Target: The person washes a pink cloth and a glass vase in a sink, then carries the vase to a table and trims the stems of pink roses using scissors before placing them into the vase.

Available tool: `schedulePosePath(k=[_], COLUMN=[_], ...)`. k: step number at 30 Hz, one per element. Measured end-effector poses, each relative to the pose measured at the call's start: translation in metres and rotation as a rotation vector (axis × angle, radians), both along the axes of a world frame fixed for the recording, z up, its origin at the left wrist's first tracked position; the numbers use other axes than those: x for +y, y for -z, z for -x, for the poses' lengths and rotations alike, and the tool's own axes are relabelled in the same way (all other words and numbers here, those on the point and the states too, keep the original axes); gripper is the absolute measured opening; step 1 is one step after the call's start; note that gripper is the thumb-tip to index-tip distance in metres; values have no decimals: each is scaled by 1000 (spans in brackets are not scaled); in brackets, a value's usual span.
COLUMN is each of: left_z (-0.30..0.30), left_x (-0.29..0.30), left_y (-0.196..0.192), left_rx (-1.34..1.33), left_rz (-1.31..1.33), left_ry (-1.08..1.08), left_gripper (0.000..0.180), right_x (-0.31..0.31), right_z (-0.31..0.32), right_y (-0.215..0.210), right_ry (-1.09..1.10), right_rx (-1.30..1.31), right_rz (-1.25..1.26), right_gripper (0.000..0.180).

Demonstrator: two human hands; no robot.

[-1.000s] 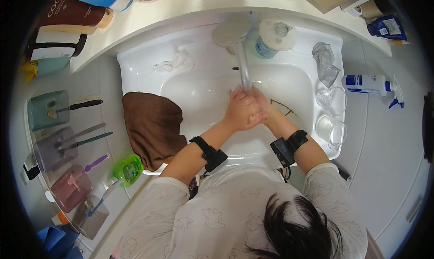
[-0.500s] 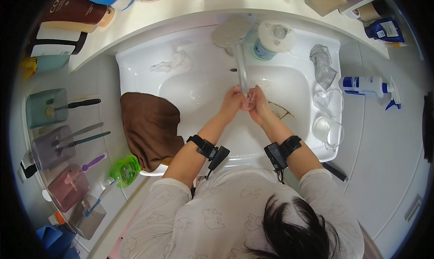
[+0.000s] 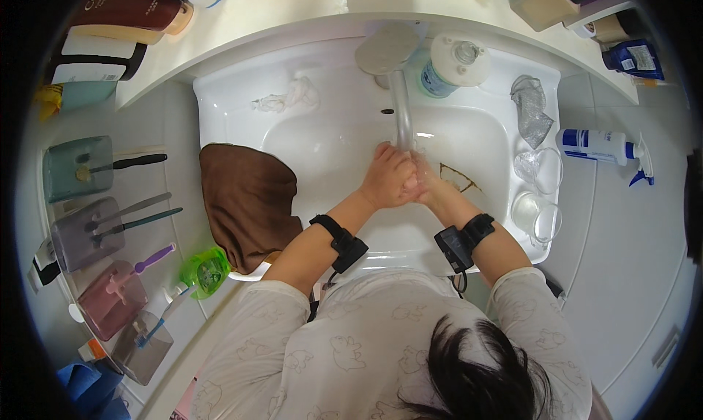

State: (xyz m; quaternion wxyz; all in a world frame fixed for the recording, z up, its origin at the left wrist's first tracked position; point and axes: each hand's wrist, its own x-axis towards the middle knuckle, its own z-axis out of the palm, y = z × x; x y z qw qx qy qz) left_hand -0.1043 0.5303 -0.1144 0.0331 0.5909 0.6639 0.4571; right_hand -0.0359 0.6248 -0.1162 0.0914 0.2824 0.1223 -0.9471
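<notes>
In the head view, both forearms come up from the lower middle of the frame, angled inward so that the hands meet near the centre, right at the outlet of the tap [image 3: 401, 112]. The left hand [image 3: 389, 177] lies over the right hand [image 3: 422, 177], its fingers curled closed around it. The right hand is mostly covered, so how far its own fingers are bent cannot be told; water blurs its edge. Each forearm wears a black strapped device, the left one [image 3: 342, 244] and the right one [image 3: 463, 242].

The hands are above the white sink [image 3: 315, 138], whose basin has a brown mark [image 3: 460, 177] beside the right wrist. The tap's spout runs down from upper centre and hides a little of what is behind it. A brown cloth [image 3: 245, 207] drapes over the sink's left side, with a green bottle [image 3: 205, 271] just below it. A pump bottle [image 3: 458, 61] stands right of the tap. At the right rim lie a grey mesh piece [image 3: 532, 112] and two clear cups; farther right is a spray bottle [image 3: 597, 145].
</notes>
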Motion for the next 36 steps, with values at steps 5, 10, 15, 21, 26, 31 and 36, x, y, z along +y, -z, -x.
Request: schedulePosePath(k=[5, 10, 15, 21, 26, 31, 36], left_z=[-3, -6, 3, 16, 33, 30, 24], left_x=[13, 22, 9, -14, -15, -22, -26], left_y=[13, 19, 31, 34, 5, -21, -20], left_rx=[-191, -419, -960, -1230, -1034, -932, -1067], left_rz=[159, 393, 378, 578, 783, 673, 391], left_ry=[-22, -114, -183, 48, 16, -113, -88], left_gripper=[11, 23, 27, 39, 39, 38, 39], right_x=[-4, -5, 11, 10, 17, 26, 34], right_z=[-14, -19, -18, -24, -32, -39, -49], right_y=[35, 59, 27, -17, -2, 16, 10], right_ry=[7, 129, 54, -84, -210, -179, -334], right_rx=[-117, -303, -311, -401, -475, -269, -218], right_rz=[-119, -115, -352, -675, -857, -1178, -1681], right_gripper=[42, 39, 34, 49, 38, 32, 35])
